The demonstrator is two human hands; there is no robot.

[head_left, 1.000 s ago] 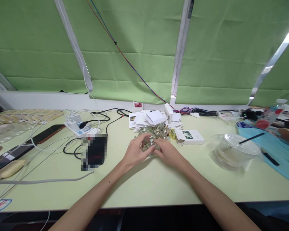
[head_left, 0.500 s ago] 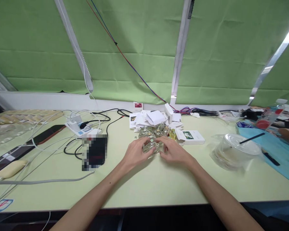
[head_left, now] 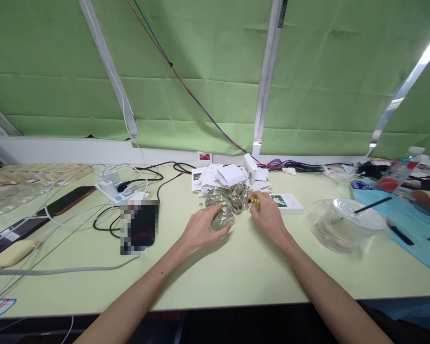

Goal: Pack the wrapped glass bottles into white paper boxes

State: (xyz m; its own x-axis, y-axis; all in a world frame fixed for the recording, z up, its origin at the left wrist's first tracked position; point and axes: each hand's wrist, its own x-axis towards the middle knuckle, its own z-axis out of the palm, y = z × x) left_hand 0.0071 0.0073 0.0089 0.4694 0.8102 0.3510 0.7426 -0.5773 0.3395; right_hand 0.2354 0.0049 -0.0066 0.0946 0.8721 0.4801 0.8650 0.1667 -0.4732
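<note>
My left hand curls around a round clear glass bottle resting on the pale green table. To its right, my right hand pinches a small gold cap. Right behind the hands lies a cluster of several more clear glass bottles. A pile of small white cartons and cards sits behind those. A flat white box with a picture lies just right of my right hand.
A pixelated dark object, a white power strip and tangled cables lie at left, with phones beyond. At right stand a clear plastic lidded bowl with a black straw, and blue cloth. Green blinds hang behind.
My right hand left the bottle held by my left and moved right and back to the gold cap. My left hand stayed on the bottle.
</note>
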